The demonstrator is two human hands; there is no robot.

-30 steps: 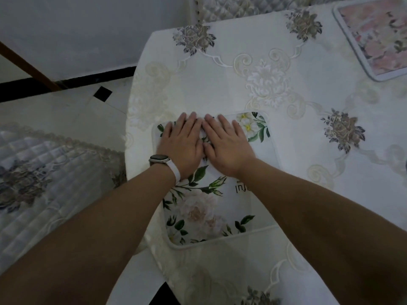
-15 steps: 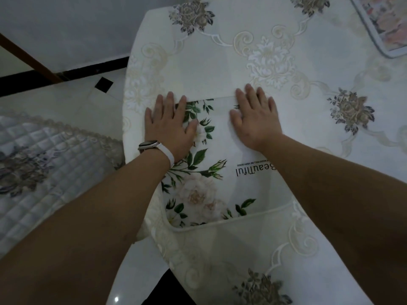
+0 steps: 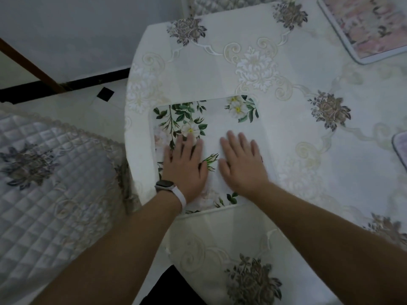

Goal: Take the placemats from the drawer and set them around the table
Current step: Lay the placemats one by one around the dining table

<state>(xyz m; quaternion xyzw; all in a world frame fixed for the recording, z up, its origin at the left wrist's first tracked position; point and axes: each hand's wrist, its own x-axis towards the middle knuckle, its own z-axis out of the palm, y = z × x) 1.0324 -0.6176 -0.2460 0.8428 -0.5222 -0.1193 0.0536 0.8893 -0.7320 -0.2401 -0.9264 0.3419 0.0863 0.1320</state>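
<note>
A white placemat (image 3: 211, 119) printed with green leaves and white flowers lies flat near the table's left edge. My left hand (image 3: 186, 166), with a white-strapped watch at the wrist, rests palm-down on the mat's left half, fingers spread. My right hand (image 3: 242, 161) lies flat on the mat's middle, fingers apart. Neither hand grips anything. A pink floral placemat (image 3: 363, 25) sits at the far right of the table. The corner of another mat (image 3: 399, 148) shows at the right edge.
The table (image 3: 286, 89) wears a cream embroidered cloth with grey roses. A chair with a quilted cover (image 3: 50, 186) stands at the left. Another quilted chair back (image 3: 220, 3) is at the far side. Pale tiled floor (image 3: 92, 106) lies beyond.
Both hands have slid back along the placemat from its far corners toward its middle and near half, coming closer together. The mat's far edge and flowers are now uncovered.
</note>
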